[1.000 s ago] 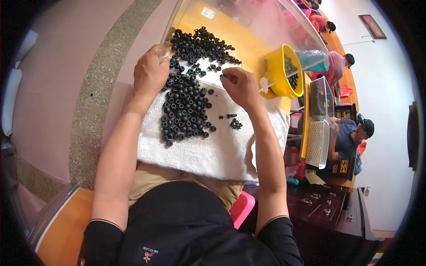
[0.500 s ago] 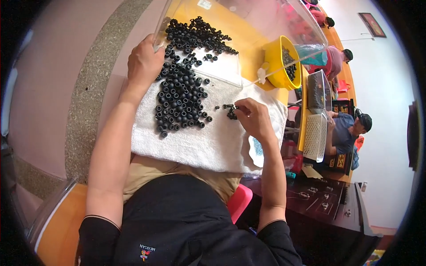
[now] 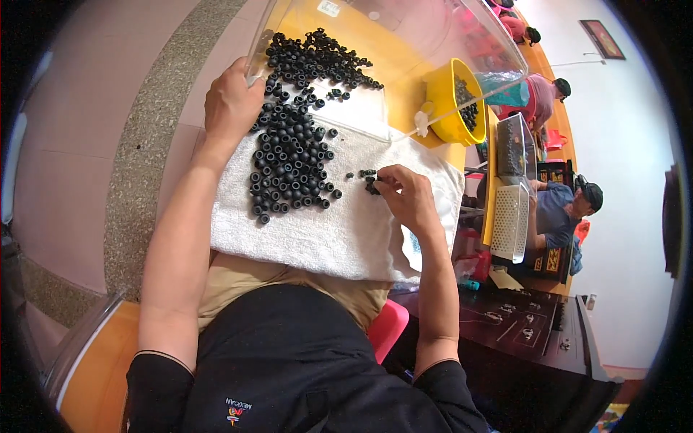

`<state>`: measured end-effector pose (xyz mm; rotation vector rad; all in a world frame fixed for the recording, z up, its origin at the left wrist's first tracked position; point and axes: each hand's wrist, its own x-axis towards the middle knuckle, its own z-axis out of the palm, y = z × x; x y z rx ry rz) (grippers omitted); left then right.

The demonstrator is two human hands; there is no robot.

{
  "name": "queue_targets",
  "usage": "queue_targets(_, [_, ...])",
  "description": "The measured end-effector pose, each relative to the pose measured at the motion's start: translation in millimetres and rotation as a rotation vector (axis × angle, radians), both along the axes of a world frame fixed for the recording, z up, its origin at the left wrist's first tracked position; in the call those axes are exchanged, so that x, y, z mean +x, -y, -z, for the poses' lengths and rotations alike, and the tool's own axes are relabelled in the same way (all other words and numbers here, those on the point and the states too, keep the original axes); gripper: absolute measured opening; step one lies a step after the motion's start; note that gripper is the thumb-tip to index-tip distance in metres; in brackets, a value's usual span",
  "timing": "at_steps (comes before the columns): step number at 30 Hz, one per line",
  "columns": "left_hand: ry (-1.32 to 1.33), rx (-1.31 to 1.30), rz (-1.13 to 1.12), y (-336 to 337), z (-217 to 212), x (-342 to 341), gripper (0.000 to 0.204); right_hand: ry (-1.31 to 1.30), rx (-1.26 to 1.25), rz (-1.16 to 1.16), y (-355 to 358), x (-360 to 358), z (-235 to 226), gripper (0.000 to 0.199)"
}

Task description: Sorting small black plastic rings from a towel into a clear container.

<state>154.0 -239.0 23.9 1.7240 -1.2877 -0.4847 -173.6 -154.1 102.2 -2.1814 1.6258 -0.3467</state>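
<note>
My left hand (image 3: 232,105) is closed on the near left edge of a clear plastic box (image 3: 390,36). Small black pieces (image 3: 317,58) are heaped in the box. From its near side, larger round black pieces with holes (image 3: 289,159) spread over a white towel (image 3: 310,242). To the right of that spread, my right hand (image 3: 409,198) has thumb and fingers pinched together at a little cluster of small black parts (image 3: 369,182). The fingers hide whatever is between them. One loose small black piece (image 3: 350,175) lies just left of the cluster.
Beyond my right hand stands a yellow bucket (image 3: 438,101) with dark pieces inside. Farther right are a clear bin (image 3: 514,148) and a white perforated basket (image 3: 511,222). A person in a blue shirt (image 3: 559,209) sits there. A dark table (image 3: 505,332) lies at lower right.
The whole view has shifted slightly. My right hand stays at the small cluster, its fingers slightly repositioned. My left hand keeps its hold on the box.
</note>
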Motion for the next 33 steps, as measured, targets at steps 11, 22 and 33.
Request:
queue_targets(11, [0.009,0.005,-0.019,0.2,-2.2,0.7,0.032,0.091,-0.060,-0.054,0.8,-2.1,-1.8,0.018])
queue_targets(22, [0.037,-0.041,-0.022,-6.7,-9.7,-2.0,0.025,0.056,-0.192,-0.193,71.7,75.7,-15.1,0.017])
queue_targets(33, [-0.009,-0.036,-0.024,-9.2,-17.7,-2.7,0.025,-0.128,-0.199,-0.369,115.0,124.0,5.1,0.029])
